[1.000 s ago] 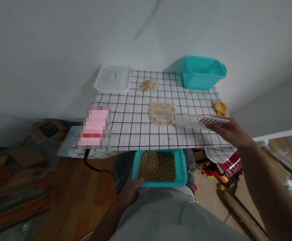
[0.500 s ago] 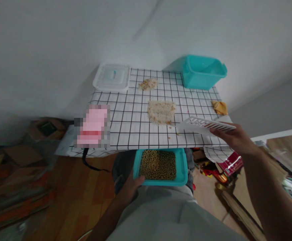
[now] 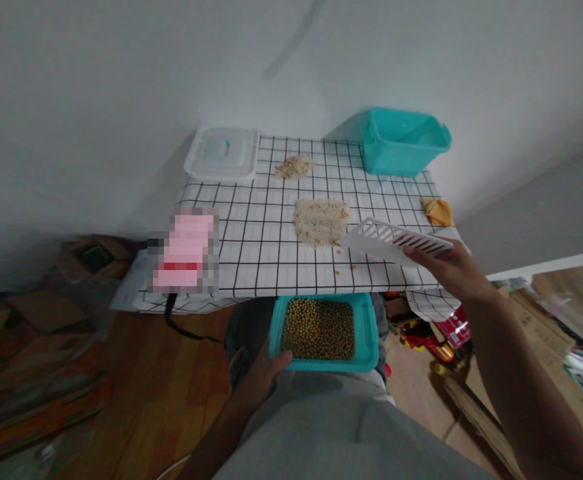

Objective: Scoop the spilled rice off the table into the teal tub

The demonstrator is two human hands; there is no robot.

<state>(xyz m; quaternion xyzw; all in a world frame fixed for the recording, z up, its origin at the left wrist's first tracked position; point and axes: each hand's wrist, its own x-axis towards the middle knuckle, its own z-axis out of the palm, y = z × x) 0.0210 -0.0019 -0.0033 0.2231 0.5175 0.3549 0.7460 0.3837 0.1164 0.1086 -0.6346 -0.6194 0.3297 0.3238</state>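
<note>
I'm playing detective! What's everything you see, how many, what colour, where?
Wall: one, greyish, behind
Tablecloth: one, checked white, centre
Lid: one, whitish, back left
Bin: one, teal, back right
Grain patches: two, pale, on tablecloth
Cloth: one, yellow, right edge
Slotted plastic piece: one, white, right
Tub: one, teal, bottom centre
Beans: many, golden, in tub
Blurred object: one, pink, left
Strap: one, black, lower left
Cardboard boxes: several, brown, lower left
Clutter: uncounted, mixed, lower right
Shirt: one, grey, bottom
Left hand: one, bare, on tub
Right hand: one, bare, on slotted plastic piece

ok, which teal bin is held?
The bin of granules, left hand on its near-left corner; the other bin stands untouched on the table, back right.
</note>
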